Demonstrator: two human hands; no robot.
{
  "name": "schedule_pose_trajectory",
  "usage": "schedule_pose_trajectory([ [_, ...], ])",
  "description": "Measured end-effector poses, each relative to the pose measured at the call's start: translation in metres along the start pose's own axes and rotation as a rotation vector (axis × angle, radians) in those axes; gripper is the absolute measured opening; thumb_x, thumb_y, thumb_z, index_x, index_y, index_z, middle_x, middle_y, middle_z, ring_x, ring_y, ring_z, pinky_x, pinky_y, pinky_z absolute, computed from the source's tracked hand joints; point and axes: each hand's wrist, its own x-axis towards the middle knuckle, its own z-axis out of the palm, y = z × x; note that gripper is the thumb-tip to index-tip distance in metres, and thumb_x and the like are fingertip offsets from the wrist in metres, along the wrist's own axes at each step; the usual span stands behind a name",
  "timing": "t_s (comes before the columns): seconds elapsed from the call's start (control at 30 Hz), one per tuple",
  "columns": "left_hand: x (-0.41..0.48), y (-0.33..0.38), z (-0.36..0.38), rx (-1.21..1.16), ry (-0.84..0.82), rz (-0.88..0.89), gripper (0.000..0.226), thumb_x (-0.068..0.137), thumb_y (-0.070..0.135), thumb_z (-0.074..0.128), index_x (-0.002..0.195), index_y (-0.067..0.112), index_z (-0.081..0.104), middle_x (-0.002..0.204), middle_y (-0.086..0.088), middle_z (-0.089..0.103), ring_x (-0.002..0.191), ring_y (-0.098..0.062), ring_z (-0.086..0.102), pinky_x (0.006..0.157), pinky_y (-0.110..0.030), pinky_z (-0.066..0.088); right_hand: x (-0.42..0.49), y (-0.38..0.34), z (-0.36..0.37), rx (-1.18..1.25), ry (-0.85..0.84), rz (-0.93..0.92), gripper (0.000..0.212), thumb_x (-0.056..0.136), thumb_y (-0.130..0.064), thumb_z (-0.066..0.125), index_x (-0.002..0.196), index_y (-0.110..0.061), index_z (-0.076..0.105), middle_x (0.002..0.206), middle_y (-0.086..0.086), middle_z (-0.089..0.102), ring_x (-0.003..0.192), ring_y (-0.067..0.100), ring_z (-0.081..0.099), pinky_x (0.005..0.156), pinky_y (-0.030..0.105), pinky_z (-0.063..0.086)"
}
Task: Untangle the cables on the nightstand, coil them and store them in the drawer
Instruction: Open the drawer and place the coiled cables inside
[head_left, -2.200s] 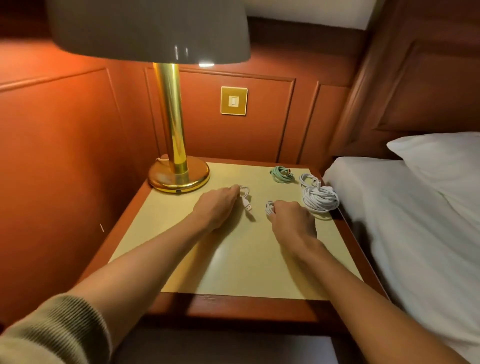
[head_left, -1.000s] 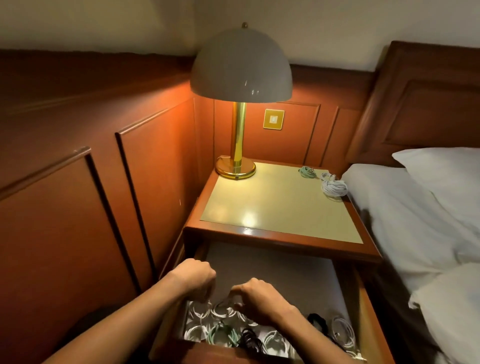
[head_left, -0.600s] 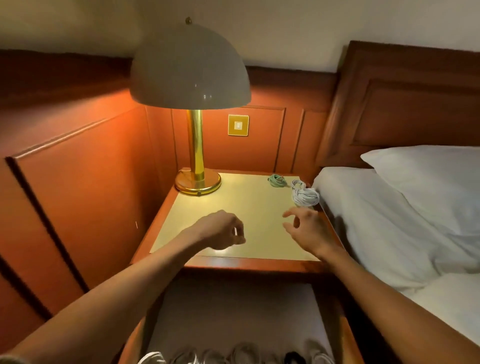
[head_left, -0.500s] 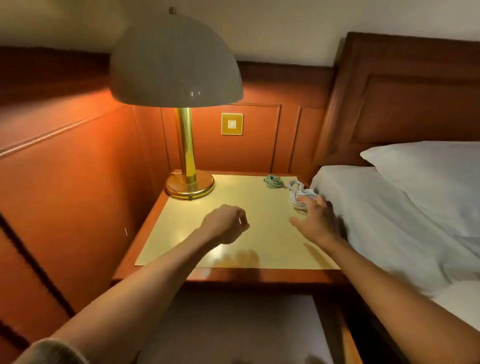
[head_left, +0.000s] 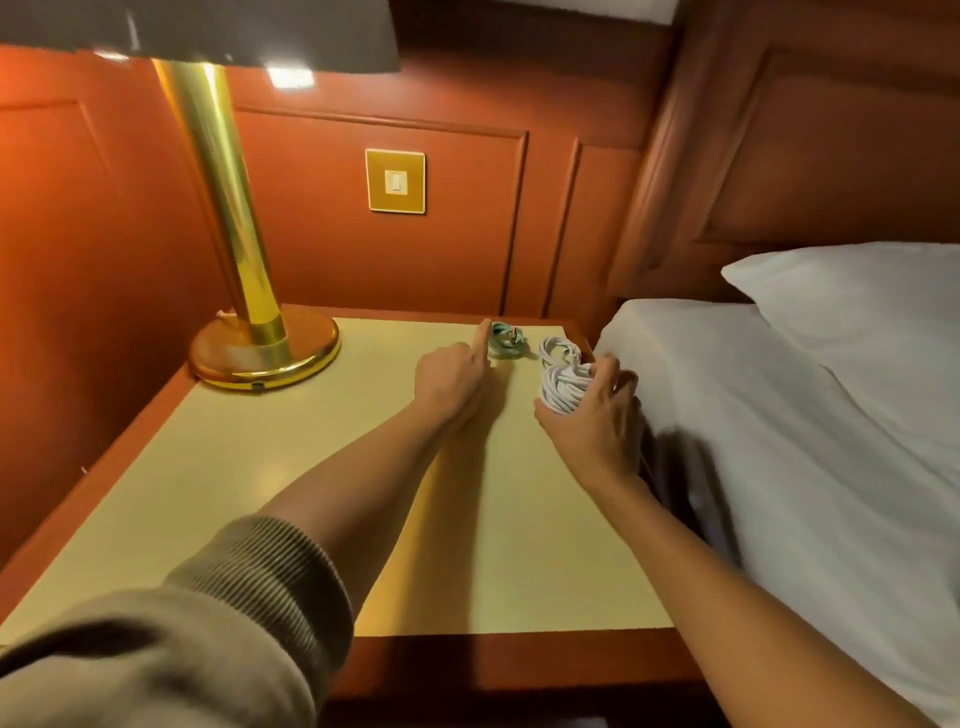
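Head view: what are the fingers doing?

Right hand: fingers curl round the white cable bundle, clamped on it at the far right edge of the nightstand, just beside the bed sheet.

And the left hand?

Index finger straight, tip touching the small green cable coil near the back edge; the other fingers are tucked under, holding nothing.

Around them?

Brass lamp base at the back left, with a gold wall switch behind and a white pillow to the right.

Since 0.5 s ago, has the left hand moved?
Yes: left hand moved farther across the nightstand, now level with the lamp base, index finger at the green cable.
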Motion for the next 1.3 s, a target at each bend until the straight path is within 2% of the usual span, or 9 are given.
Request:
schedule_pose_trajectory([
  [0.23, 0.020, 0.010, -0.010, 0.111, -0.002, 0.083, 0.034, 0.107, 0.021, 0.028, 0.138, 0.022, 0.044, 0.096, -0.012, 0.065, 0.067, -0.027, 0.053, 0.055, -0.035, 0.038, 0.000, 0.001, 0.004, 0.003, 0.029, -0.092, 0.053, 0.078, -0.044, 0.074, 0.119, -0.015, 0.056, 0.130, 0.018, 0.046, 0.106, 0.038, 0.057, 0.086, 0.038, 0.053],
  [0.5, -0.086, -0.027, -0.054, 0.179, -0.045, 0.190, 0.024, 0.105, 0.028, 0.043, 0.127, 0.018, 0.041, 0.094, -0.005, 0.064, 0.065, -0.021, 0.058, 0.052, -0.036, 0.049, -0.017, -0.013, -0.022, 0.137, 0.038, -0.255, 0.047, 0.070, -0.033, 0.084, 0.104, -0.007, 0.066, 0.117, 0.019, 0.054, 0.097, 0.037, 0.058, 0.081, 0.038, 0.055],
  [0.6, -0.177, -0.073, -0.098, 0.099, -0.021, 0.263, 0.022, 0.105, 0.034, 0.041, 0.123, 0.021, 0.044, 0.089, -0.002, 0.065, 0.061, -0.025, 0.060, 0.045, -0.033, 0.044, -0.056, -0.029, -0.051, 0.320, 0.043, -0.168, 0.049, 0.068, -0.032, 0.088, 0.106, -0.008, 0.069, 0.121, 0.017, 0.058, 0.099, 0.032, 0.062, 0.083, 0.025, 0.051],
  [0.67, -0.241, -0.106, -0.127, 0.088, 0.065, 0.311, 0.023, 0.103, 0.036, 0.042, 0.119, 0.021, 0.049, 0.086, 0.000, 0.067, 0.055, -0.026, 0.061, 0.039, -0.030, 0.035, -0.100, -0.044, -0.077, 0.386, -0.013, -0.181, 0.053, 0.068, -0.035, 0.089, 0.110, -0.009, 0.068, 0.126, 0.015, 0.057, 0.104, 0.028, 0.060, 0.085, 0.016, 0.044],
  [0.8, -0.361, -0.155, -0.157, 0.165, 0.167, 0.384, 0.026, 0.096, 0.031, 0.045, 0.110, 0.023, 0.066, 0.074, 0.002, 0.066, 0.046, -0.020, 0.059, 0.035, -0.028, 0.037, -0.198, -0.070, -0.133, 0.551, -0.199, -0.433, 0.054, 0.066, -0.031, 0.092, 0.110, -0.012, 0.067, 0.129, 0.009, 0.055, 0.112, 0.016, 0.057, 0.091, 0.022, 0.053],
  [1.0, -0.452, -0.199, -0.130, 0.263, -0.150, 0.547, 0.023, 0.079, 0.024, 0.050, 0.097, 0.031, 0.062, 0.070, 0.012, 0.061, 0.048, -0.010, 0.059, 0.039, -0.024, 0.038, -0.307, -0.089, -0.142, 0.513, -0.575, -0.842, 0.044, 0.070, -0.045, 0.085, 0.090, -0.017, 0.057, 0.138, 0.015, 0.053, 0.120, 0.017, 0.059, 0.100, 0.009, 0.039],
  [1.13, -0.444, -0.191, -0.120, 0.380, -0.329, 0.518, 0.006, 0.084, 0.027, 0.063, 0.090, 0.029, 0.063, 0.079, 0.009, 0.068, 0.068, -0.016, 0.069, 0.061, -0.031, 0.045, -0.324, -0.104, -0.104, 0.413, -0.817, -0.767, 0.046, 0.069, -0.046, 0.078, 0.103, -0.022, 0.059, 0.137, 0.005, 0.050, 0.111, 0.022, 0.064, 0.092, 0.019, 0.049],
  [1.2, -0.436, -0.174, -0.123, 0.435, -0.470, 0.467, 0.020, 0.097, 0.020, 0.048, 0.104, 0.020, 0.067, 0.102, -0.001, 0.069, 0.094, -0.027, 0.065, 0.085, -0.040, 0.040, -0.324, -0.115, -0.084, 0.354, -0.880, -0.676, 0.050, 0.068, -0.041, 0.079, 0.111, -0.021, 0.062, 0.127, 0.005, 0.051, 0.106, 0.027, 0.064, 0.088, 0.025, 0.048],
  [1.3, -0.430, -0.164, -0.121, 0.527, -0.556, 0.426, 0.030, 0.100, 0.017, 0.042, 0.109, 0.012, 0.070, 0.111, -0.010, 0.066, 0.107, -0.033, 0.055, 0.102, -0.046, 0.030, -0.327, -0.129, -0.068, 0.249, -0.947, -0.600, 0.054, 0.069, -0.036, 0.080, 0.118, -0.021, 0.065, 0.122, 0.009, 0.057, 0.109, 0.030, 0.061, 0.089, 0.028, 0.046],
])
